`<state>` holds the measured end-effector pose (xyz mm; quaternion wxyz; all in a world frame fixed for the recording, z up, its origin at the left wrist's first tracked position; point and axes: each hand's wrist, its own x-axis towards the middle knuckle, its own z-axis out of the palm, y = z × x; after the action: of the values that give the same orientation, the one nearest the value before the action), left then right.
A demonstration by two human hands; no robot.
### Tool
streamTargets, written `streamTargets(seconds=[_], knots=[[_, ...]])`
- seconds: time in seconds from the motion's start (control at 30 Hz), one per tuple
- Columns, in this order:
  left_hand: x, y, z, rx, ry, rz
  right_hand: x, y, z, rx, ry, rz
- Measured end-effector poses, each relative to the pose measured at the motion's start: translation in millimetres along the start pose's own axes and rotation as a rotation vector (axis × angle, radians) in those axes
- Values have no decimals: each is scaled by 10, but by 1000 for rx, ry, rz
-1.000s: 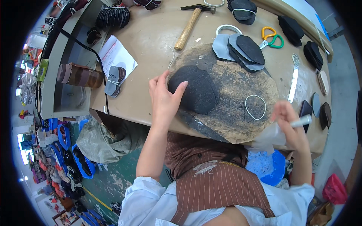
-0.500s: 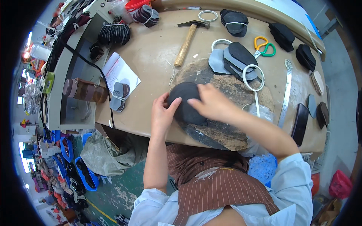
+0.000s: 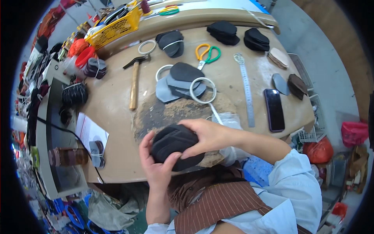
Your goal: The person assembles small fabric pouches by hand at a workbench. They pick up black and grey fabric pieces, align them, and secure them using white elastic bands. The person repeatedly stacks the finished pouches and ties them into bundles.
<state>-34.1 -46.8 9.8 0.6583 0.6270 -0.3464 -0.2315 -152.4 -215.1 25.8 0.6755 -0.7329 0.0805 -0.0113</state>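
Between my two hands is a stack of black, rounded cut pieces (image 3: 174, 141), with several layered edges showing. My left hand (image 3: 157, 168) grips its left side, thumb on the near edge and fingers around the far side. From the right, my right hand (image 3: 205, 137) holds the same stack, its thumb close to the left thumb. The stack is over the near edge of a worn, dark-stained round board (image 3: 150, 115). Beyond it lies a loose pile of grey and black pieces (image 3: 165, 93), with a white tape roll (image 3: 191, 92) resting against it.
A hammer (image 3: 134, 84) lies at left, green-and-orange scissors (image 3: 212, 58) beyond the pile. Rightward are a steel ruler (image 3: 246, 93) and a phone (image 3: 274, 111). Bundled black pieces (image 3: 223, 33) line the table's far side. A brown bottle (image 3: 70, 156) lies in the left shelf.
The head view has swung right and shows more of the table's far side. Earlier the stack looked flat under my hands; now it is gripped from both sides with its layered edges showing.
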Motion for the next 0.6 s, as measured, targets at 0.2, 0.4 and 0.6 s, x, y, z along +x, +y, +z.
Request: streamTargets(seconds=[0.2, 0.4, 0.6], knots=[[27, -154, 691, -16, -208, -43, -738, 34, -256, -104, 385, 19], [-31, -315, 483, 180, -187, -9, -1171, -215, -1215, -911, 1101, -62], [-150, -484, 215, 214, -143, -70, -1230, 848, -2533, -1539, 1262, 135]])
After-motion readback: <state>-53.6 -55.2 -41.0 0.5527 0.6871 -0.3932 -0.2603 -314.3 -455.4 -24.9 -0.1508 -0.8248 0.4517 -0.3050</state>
